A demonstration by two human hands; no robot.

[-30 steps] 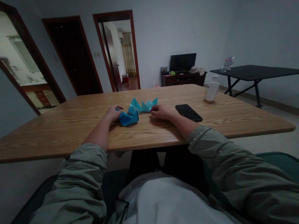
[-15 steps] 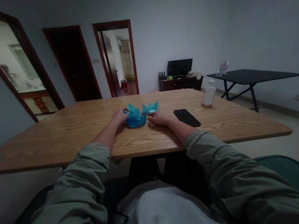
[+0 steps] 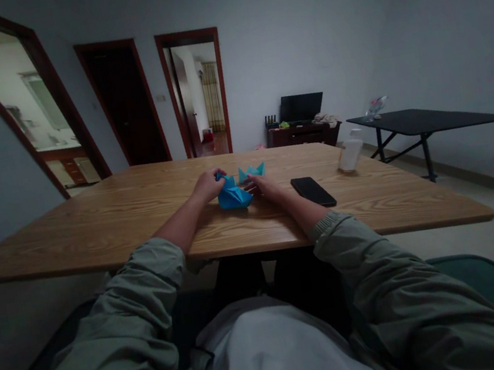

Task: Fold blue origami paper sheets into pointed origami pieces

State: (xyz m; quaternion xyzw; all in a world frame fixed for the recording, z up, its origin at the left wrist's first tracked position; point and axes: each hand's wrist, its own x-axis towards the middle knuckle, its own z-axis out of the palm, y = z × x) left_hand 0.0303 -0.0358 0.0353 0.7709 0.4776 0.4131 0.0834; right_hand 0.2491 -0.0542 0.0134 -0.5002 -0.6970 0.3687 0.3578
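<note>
From where I stand, with twelve o'clock straight ahead of the person sitting there, a blue folded paper point(image 3: 234, 198) is at twelve on the wooden table point(image 3: 111, 228). The left hand point(image 3: 210, 186), on its ten o'clock side, has its fingers curled in, pinching the paper's upper edge. The right hand point(image 3: 267, 185) is at the paper's three o'clock, fingers half bent and reaching towards its pointed end; I can't tell whether they grip it or only lie against it. A paler folded paper point(image 3: 251, 171) stands just beyond, at one o'clock from the blue one, its points up. A black phone point(image 3: 313, 191) lies flat near the right wrist, towards four o'clock from that hand, and a bottle point(image 3: 350, 154) stands past the phone, at about one.
</note>
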